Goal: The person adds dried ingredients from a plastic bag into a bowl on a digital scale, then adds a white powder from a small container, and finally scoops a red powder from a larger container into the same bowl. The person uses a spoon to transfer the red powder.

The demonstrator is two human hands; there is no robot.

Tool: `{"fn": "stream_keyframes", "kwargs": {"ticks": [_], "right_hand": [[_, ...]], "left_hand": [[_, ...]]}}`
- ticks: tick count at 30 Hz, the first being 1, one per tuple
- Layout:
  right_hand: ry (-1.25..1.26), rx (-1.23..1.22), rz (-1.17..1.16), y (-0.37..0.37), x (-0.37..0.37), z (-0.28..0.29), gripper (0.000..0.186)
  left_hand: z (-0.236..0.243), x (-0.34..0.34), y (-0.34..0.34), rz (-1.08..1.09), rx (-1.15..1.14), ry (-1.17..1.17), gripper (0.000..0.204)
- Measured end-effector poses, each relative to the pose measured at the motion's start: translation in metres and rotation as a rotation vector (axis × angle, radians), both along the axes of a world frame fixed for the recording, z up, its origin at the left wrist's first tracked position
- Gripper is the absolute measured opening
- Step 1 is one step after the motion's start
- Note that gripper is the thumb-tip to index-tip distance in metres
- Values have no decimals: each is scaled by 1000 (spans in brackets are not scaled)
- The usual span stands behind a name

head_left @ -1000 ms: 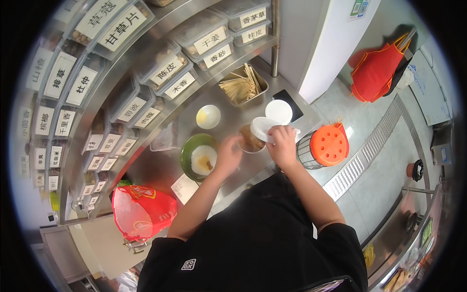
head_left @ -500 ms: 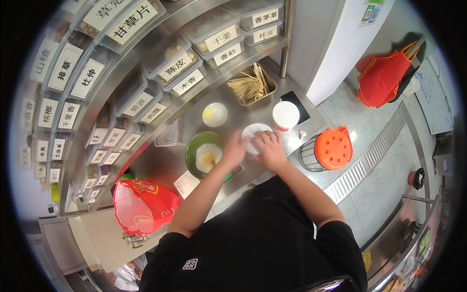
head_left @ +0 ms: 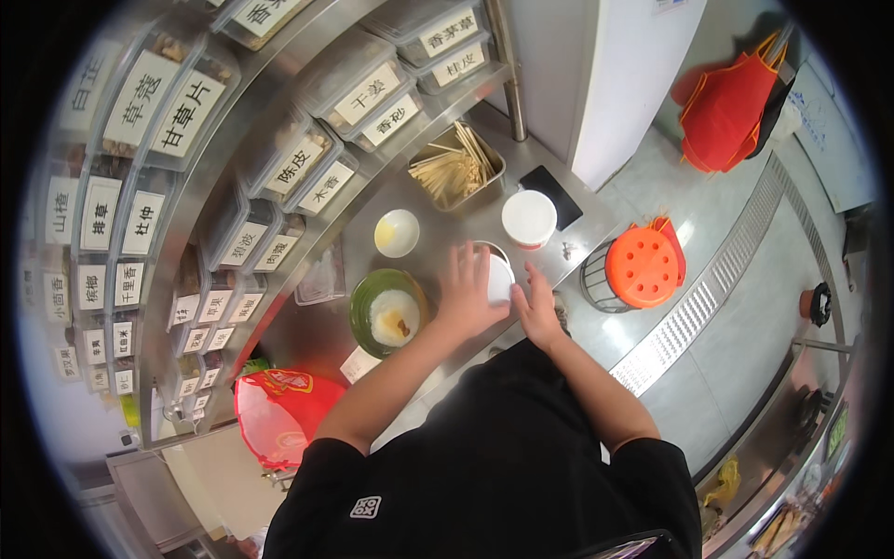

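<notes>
— While both hands are on the tabletop (head_left: 596, 238), what do they grip?
— The left hand (head_left: 468, 296) lies flat, released, on a white lid (head_left: 498, 277); the right hand (head_left: 538, 307) touches its edge, grasp unclear. Beside the lid stands a green bowl (head_left: 386, 312).

The left hand (head_left: 468, 296) and right hand (head_left: 537, 306) hide most of the white lid (head_left: 500, 277).

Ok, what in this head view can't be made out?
- White lidded container: contents hidden by its lid and the left hand.
- Right hand: its fingertips at the container's edge, grip unclear.
- Green bowl: brown bits in it too small.
- Metal tray of sticks: kind unclear, too small.
</notes>
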State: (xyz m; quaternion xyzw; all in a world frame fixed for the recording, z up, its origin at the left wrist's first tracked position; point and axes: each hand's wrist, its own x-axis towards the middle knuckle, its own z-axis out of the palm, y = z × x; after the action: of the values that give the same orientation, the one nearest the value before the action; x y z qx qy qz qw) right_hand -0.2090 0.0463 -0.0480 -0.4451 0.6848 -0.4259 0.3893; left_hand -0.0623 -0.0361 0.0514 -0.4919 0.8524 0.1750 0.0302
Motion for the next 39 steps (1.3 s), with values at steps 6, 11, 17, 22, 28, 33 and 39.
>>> {"fn": "stream_keyframes", "kwargs": {"ticks": [6, 11, 17, 22, 28, 33, 39], "right_hand": [[-43, -93, 0, -8, -18, 0, 57], [-301, -31, -23, -11, -38, -8, 48], [-319, 77, 1, -3, -51, -4, 33], [-242, 175, 109, -1, -51, -5, 32], [-205, 163, 285, -14, -42, -8, 42], [102, -115, 365, -22, -24, -17, 72], [194, -56, 383, -35, -13, -28, 87]], "left_hand": [[1, -13, -12, 64, 35, -74, 124], [-7, -4, -40, 69, 144, 71, 122], [-10, -15, -24, 67, 46, 0, 117], [-5, -23, -16, 113, 22, -59, 111], [-1, -28, -15, 128, 63, -180, 105], [-1, -34, -16, 38, 43, -258, 102], [-3, -33, -15, 11, -32, -278, 96]]}}
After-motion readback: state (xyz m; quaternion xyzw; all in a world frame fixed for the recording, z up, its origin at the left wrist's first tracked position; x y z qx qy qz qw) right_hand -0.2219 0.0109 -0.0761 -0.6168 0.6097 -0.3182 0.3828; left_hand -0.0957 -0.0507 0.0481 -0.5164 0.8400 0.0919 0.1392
